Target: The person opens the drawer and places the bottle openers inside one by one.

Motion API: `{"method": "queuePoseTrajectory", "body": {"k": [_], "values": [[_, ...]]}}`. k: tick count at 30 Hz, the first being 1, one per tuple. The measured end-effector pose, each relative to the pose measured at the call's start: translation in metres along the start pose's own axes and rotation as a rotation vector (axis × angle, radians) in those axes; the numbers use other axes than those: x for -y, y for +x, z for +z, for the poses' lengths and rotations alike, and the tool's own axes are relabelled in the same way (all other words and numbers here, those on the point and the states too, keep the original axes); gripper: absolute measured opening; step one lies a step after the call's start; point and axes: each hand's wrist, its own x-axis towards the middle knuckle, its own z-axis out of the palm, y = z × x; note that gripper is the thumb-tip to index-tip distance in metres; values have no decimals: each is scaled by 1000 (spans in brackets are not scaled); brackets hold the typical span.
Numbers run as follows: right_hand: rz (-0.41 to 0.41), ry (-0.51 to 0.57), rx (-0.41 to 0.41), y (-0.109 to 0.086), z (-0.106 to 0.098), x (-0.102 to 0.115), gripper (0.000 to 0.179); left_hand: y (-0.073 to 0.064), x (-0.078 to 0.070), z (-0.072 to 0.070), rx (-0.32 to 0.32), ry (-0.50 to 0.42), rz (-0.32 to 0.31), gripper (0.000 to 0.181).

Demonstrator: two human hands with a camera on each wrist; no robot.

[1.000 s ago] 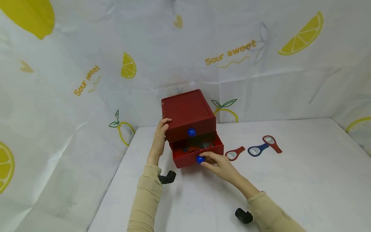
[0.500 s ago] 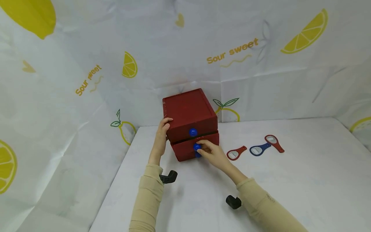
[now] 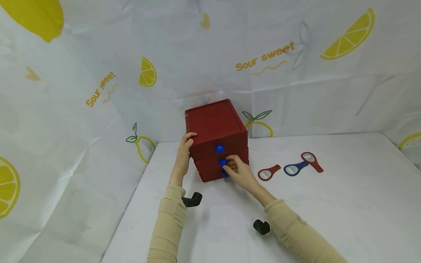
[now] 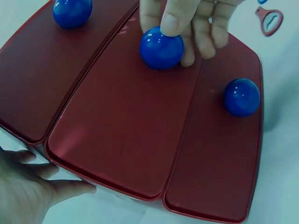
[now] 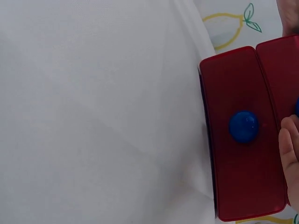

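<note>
A red box of stacked drawers, each with a round blue knob, stands near the back wall. My left hand rests against its left side, fingertips at the top edge. In the left wrist view, the fingers of that left hand lie extended along the side wall. My right hand pinches the middle drawer's knob between thumb and fingers. That middle drawer sits level with the fronts on either side of it. The top knob and bottom knob are untouched.
To the right of the box lie a red bottle opener, a blue bottle opener and a second red one touching the blue one's handle. Behind the table hangs a white lemon-printed sheet.
The middle drawer, pulled out with things visible inside, has slid back into the box. My right hand moved forward with its knob; my left hand stayed against the side.
</note>
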Motion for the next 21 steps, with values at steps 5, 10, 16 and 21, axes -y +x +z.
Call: {"method": "queuePoseTrajectory", "body": {"k": [5,10,16,21], "values": [[60,64,1,-3,2,-6,32,0,-1,0,-5,-10,-12,38],[104,37,15,-6,2,-13,23,0,-1,0,-9,-10,-8,39],[146,1,106,-6,4,-22,21,1,4,0,-21,-6,-7,41],[166,-9,168,-6,5,-27,27,2,4,0,-20,-1,4,41]]}}
